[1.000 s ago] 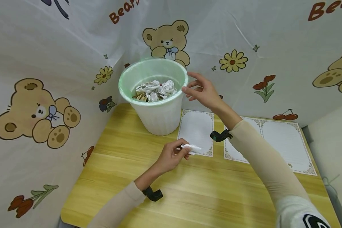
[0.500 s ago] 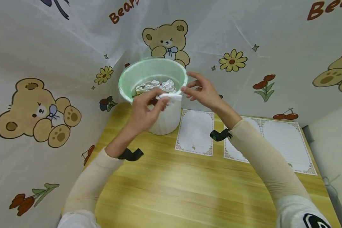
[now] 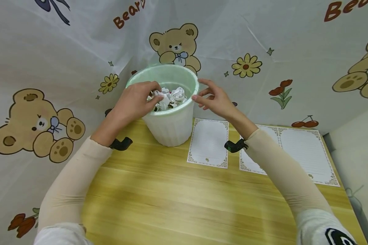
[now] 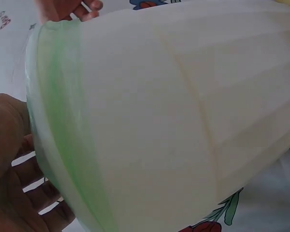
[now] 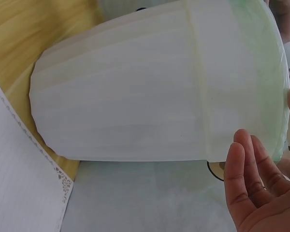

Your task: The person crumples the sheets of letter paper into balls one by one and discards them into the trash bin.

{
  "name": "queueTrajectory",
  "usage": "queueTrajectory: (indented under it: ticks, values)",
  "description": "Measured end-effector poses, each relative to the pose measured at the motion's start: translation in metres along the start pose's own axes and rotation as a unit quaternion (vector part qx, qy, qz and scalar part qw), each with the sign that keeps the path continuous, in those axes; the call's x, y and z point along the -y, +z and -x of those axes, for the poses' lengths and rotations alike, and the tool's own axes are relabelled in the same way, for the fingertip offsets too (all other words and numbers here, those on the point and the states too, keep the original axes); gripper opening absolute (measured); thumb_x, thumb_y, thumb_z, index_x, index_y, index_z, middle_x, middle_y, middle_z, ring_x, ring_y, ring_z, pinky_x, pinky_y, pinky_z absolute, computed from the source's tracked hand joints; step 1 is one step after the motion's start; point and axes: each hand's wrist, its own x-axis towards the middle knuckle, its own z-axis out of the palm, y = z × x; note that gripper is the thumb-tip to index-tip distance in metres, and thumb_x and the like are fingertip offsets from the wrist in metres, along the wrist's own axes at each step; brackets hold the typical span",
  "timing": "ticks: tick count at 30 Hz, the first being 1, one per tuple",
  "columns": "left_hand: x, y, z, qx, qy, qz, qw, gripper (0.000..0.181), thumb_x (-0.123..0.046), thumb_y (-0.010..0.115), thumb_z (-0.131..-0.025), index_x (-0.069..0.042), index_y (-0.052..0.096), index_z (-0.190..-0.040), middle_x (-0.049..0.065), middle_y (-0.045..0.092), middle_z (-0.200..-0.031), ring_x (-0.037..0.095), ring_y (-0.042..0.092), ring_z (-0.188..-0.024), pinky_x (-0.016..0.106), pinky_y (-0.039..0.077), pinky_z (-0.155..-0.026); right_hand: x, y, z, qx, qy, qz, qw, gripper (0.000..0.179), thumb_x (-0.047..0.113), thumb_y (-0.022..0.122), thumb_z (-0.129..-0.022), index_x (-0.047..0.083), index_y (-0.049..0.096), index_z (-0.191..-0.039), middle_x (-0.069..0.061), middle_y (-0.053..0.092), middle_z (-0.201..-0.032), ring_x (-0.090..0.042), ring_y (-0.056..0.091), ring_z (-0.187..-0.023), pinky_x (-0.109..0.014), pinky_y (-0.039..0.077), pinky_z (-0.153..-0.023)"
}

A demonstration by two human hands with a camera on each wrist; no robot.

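A white bin with a pale green lining round its rim stands on the table and holds crumpled white paper. My left hand reaches over the bin's left rim, thumb and fingertips just above the paper. The left wrist view shows the spread fingers of this hand beside the green rim, with no paper visible in them. At the bin's right rim my right hand touches the edge with thumb and index finger. In the right wrist view that hand's other fingers lie nearly straight along the outer wall.
One white bordered sheet lies on the wooden table right of the bin. Wider bordered paper lies further right, partly under the right forearm. A bear-print cloth hangs behind and to the left.
My left hand has risen from over the table to the bin's opening, carrying a small folded white paper that I cannot now pick out from the pile. The right hand has stayed at the rim.
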Motion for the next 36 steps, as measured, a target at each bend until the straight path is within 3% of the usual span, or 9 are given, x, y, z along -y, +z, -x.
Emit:
queueTrajectory:
  ticks: [6,13,16,19,23,26,30,32,36]
  values:
    - [0.002,0.004,0.002,0.004,-0.022,0.003,0.9997,0.028,-0.035,0.070,-0.106,-0.013,0.073,-0.122,0.007,0.078,-0.121,0.028,0.073,-0.114,0.052,0.057,-0.097,-0.001,-0.001,0.001,0.000,0.003,0.001,1.0000,0.076,0.036,0.075,-0.102,0.028,0.038,-0.167,-0.015,0.071,-0.127,-0.025,0.077,-0.096,-0.033,0.066,-0.079]
    - [-0.011,0.014,0.014,-0.038,0.010,0.024,0.9989,0.024,-0.032,0.070,-0.106,-0.013,0.074,-0.120,0.006,0.078,-0.120,0.029,0.071,-0.111,0.049,0.058,-0.092,-0.015,0.000,0.006,-0.006,-0.012,0.003,0.9999,0.068,0.036,0.070,-0.106,0.025,0.040,-0.166,-0.015,0.070,-0.129,-0.028,0.076,-0.095,-0.030,0.064,-0.079]
    - [-0.023,0.023,0.026,-0.092,0.037,0.045,0.9940,0.020,-0.027,0.072,-0.105,-0.012,0.075,-0.118,0.006,0.078,-0.120,0.029,0.068,-0.112,0.047,0.056,-0.094,-0.039,-0.002,0.016,0.008,-0.003,0.022,0.9997,0.057,0.036,0.065,-0.109,0.019,0.048,-0.161,-0.016,0.069,-0.132,-0.031,0.075,-0.098,-0.038,0.065,-0.084]
    - [-0.036,0.034,0.041,-0.161,0.075,0.071,0.9815,0.018,-0.021,0.075,-0.102,-0.010,0.076,-0.117,0.008,0.077,-0.121,0.031,0.065,-0.116,0.047,0.053,-0.102,-0.076,-0.002,0.029,0.045,0.025,0.077,0.9957,0.051,0.038,0.066,-0.108,0.012,0.057,-0.151,-0.017,0.068,-0.134,-0.035,0.072,-0.110,-0.048,0.062,-0.095]
    - [-0.056,0.056,0.064,-0.203,0.118,0.104,0.9665,0.017,-0.017,0.076,-0.100,-0.008,0.077,-0.115,0.008,0.077,-0.119,0.029,0.066,-0.116,0.044,0.052,-0.104,-0.133,0.004,0.051,0.105,0.050,0.191,0.9748,0.059,0.039,0.078,-0.099,0.003,0.062,-0.143,-0.022,0.066,-0.140,-0.043,0.063,-0.127,-0.058,0.051,-0.111]
    - [-0.069,0.083,0.080,-0.172,0.117,0.122,0.9703,0.016,-0.018,0.076,-0.101,-0.011,0.077,-0.115,0.005,0.077,-0.118,0.025,0.067,-0.114,0.040,0.055,-0.102,-0.166,0.009,0.067,0.121,0.069,0.268,0.9533,0.078,0.044,0.088,-0.089,0.002,0.059,-0.148,-0.026,0.056,-0.151,-0.049,0.050,-0.135,-0.066,0.041,-0.117]
    - [-0.077,0.128,0.097,-0.093,0.087,0.136,0.9825,0.016,-0.024,0.075,-0.103,-0.017,0.076,-0.117,0.000,0.076,-0.121,0.021,0.067,-0.116,0.038,0.057,-0.101,-0.189,0.014,0.082,0.119,0.096,0.333,0.9306,0.102,0.056,0.094,-0.078,0.005,0.051,-0.156,-0.027,0.044,-0.159,-0.048,0.039,-0.134,-0.068,0.036,-0.113]
    - [-0.076,0.152,0.104,-0.052,0.071,0.140,0.9862,0.017,-0.025,0.075,-0.103,-0.019,0.075,-0.118,-0.002,0.076,-0.121,0.020,0.067,-0.116,0.038,0.058,-0.100,-0.196,0.015,0.087,0.119,0.097,0.348,0.9246,0.108,0.060,0.094,-0.075,0.005,0.049,-0.157,-0.027,0.043,-0.160,-0.048,0.038,-0.134,-0.066,0.036,-0.111]
    - [-0.069,0.198,0.114,0.029,0.032,0.148,0.9881,0.023,-0.028,0.076,-0.102,-0.018,0.073,-0.123,-0.004,0.074,-0.124,0.021,0.066,-0.119,0.041,0.057,-0.103,-0.198,0.016,0.098,0.119,0.100,0.345,0.9258,0.111,0.064,0.094,-0.074,0.007,0.047,-0.157,-0.024,0.043,-0.160,-0.046,0.038,-0.133,-0.062,0.036,-0.110]
